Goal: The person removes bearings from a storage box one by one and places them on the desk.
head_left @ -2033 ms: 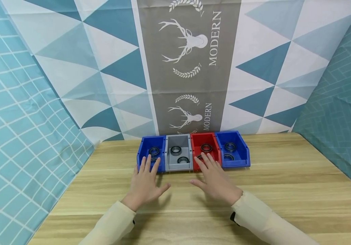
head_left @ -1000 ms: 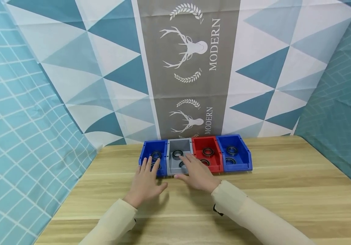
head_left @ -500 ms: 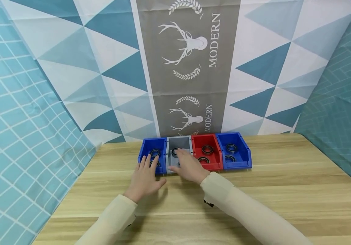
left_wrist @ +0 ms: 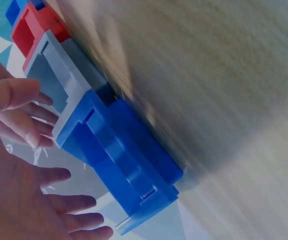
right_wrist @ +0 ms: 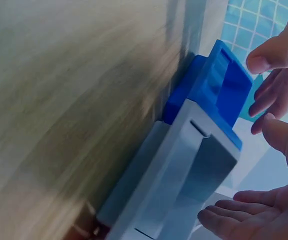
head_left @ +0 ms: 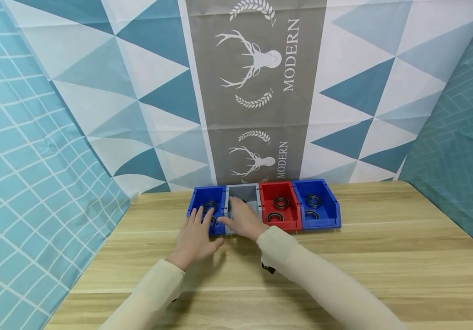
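In the head view my left hand (head_left: 195, 238) hovers with spread fingers over the front of the left blue bin (head_left: 191, 215). Two ball bearings (head_left: 210, 206) lie in that bin, partly behind the fingertips. My right hand (head_left: 244, 219) reaches over the grey bin (head_left: 242, 188), fingers extended and thumb apart; it hides most of what lies inside. Both wrist views show the palms with nothing held: the left hand (left_wrist: 29, 200) beside the blue bin (left_wrist: 119, 160), the right hand (right_wrist: 264, 212) beside the grey bin (right_wrist: 184, 175).
Right of the grey bin, a red bin (head_left: 292, 224) holds two bearings (head_left: 281, 203). A second blue bin (head_left: 325, 223) at the row's right end holds two more bearings (head_left: 313, 200). The row stands on a wooden table (head_left: 385, 256) against a patterned backdrop (head_left: 261, 114).
My right hand has moved left from over the red bin to over the grey bin, uncovering the red bin's bearings. My left hand has stayed nearly still by the left blue bin.
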The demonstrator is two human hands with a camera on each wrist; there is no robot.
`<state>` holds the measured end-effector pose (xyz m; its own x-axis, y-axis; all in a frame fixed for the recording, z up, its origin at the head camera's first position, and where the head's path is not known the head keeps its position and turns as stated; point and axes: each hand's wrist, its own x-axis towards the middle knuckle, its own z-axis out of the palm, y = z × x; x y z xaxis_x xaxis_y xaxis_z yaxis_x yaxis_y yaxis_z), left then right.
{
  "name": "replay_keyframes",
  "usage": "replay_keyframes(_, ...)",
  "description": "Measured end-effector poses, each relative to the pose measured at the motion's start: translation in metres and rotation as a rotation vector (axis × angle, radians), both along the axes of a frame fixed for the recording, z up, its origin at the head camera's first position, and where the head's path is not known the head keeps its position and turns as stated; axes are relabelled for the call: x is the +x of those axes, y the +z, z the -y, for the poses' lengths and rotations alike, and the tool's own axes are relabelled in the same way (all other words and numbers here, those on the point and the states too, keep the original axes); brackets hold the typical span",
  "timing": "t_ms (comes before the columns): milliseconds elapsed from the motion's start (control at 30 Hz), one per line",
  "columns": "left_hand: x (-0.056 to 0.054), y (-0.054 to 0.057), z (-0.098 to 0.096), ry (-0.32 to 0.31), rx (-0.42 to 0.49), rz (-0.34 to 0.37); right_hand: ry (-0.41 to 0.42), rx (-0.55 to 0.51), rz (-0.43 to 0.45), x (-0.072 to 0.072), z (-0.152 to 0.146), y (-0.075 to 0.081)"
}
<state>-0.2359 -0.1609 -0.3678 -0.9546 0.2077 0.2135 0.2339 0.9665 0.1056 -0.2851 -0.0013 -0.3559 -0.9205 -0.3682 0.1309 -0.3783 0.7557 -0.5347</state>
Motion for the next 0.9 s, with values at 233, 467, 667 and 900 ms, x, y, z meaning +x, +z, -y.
replay_keyframes(233, -0.003, -0.003, 0.0, -0.008, 0.003, 0.029, -0.042, -0.086, 0.038, -0.008, 0.007, -0.006)
replay_keyframes(467, -0.002, -0.004, 0.0, -0.006, 0.016, 0.02, -0.076, -0.145, 0.067, -0.011, 0.012, -0.011)
replay_keyframes(667, -0.002, -0.004, 0.0, -0.012, 0.018, 0.017, -0.112, -0.198, 0.118, -0.015, 0.015, -0.013)
replay_keyframes(900, -0.005, 0.001, 0.001, -0.015, 0.021, 0.009, -0.157, -0.212, 0.169, -0.021, 0.02, -0.011)
